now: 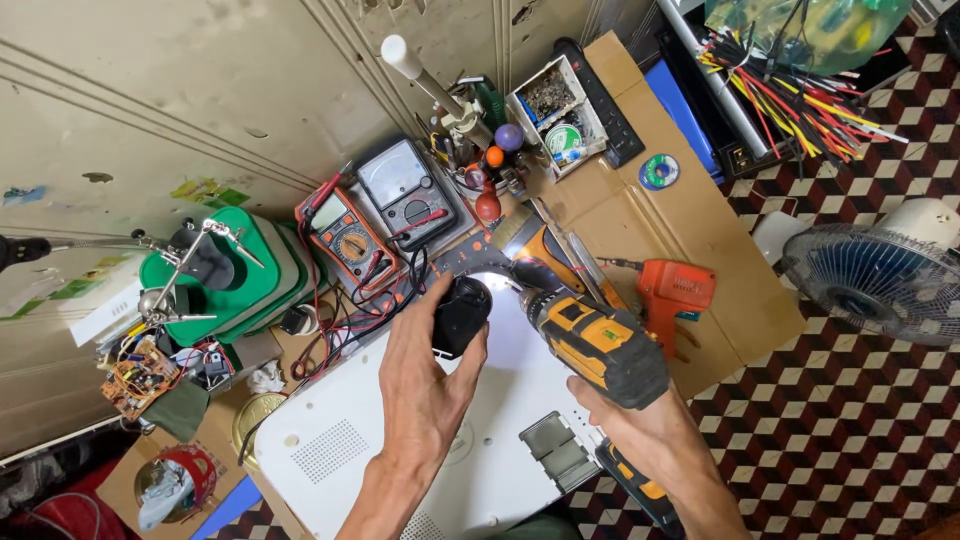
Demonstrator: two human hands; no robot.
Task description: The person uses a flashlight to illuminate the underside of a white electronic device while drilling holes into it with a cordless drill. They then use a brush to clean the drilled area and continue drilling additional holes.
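A large white flat appliance panel (400, 440) is lying across the near middle of the cluttered bench, its vent grilles and a small grey hatch facing up — it is looking broad, stiff and probably awkward rather than heavy, best steadied by its edges. Over its far end the right hand (640, 425) is wrapped shut around the grip of an orange-and-black cordless drill (598, 345), whose nose is pointing left and far toward a bright spot on the panel; the drill is likely weighty at the battery end and rigid, so the rubbery handle is the sound place to hold it. The left hand (425, 385) is clamped around a small black rounded object (461, 316) just left of the drill's nose — I cannot tell what it is; it seems hard, smooth and light, pinched between thumb and fingers. Farther off, two multimeters (385, 210) are sitting with red and black leads, a second orange tool (672, 292) is lying to the right on cardboard, and a fan (880, 275) is standing on the checkered floor at far right.
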